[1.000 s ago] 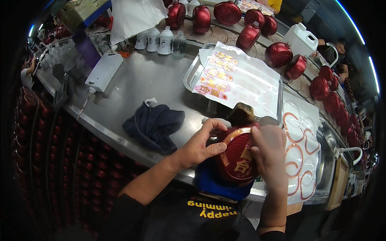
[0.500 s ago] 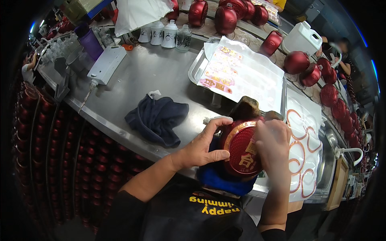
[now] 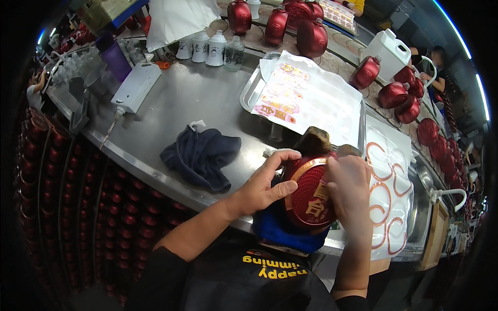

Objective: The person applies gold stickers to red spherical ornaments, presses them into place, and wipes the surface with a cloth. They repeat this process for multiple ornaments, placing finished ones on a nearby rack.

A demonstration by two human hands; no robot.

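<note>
A round, flattened red bottle (image 3: 309, 205) with gold lettering and a copper-coloured band along its rim sits at the near edge of the counter (image 3: 171, 98), its face turned up, on a bright blue pad (image 3: 288, 233). The left hand (image 3: 259, 189) grasps it from the side, the thumb on the left part of the rim and the forefinger reaching over the upper edge. The right hand (image 3: 350, 184) is blurred, its fingers curled against the upper right edge; whether they pinch anything there cannot be told. Just beyond the bottle stands a dark brown block (image 3: 315, 139). To the left lies a crumpled navy cloth (image 3: 202, 158); to the right, a clear sheet (image 3: 381, 136) carries several copper-coloured curved strips (image 3: 380, 193), next to a metal sink with a white faucet (image 3: 451, 193). Farther off, a metal tray (image 3: 248, 96) holds a white sheet (image 3: 332, 111) with gold and pink labels down its left side. Small white bottles (image 3: 215, 51), a pale box (image 3: 136, 88) and a purple bottle (image 3: 112, 58) stand at the back left, while more red bottles (image 3: 312, 39) and a white jug (image 3: 386, 56) line the far side.
</note>
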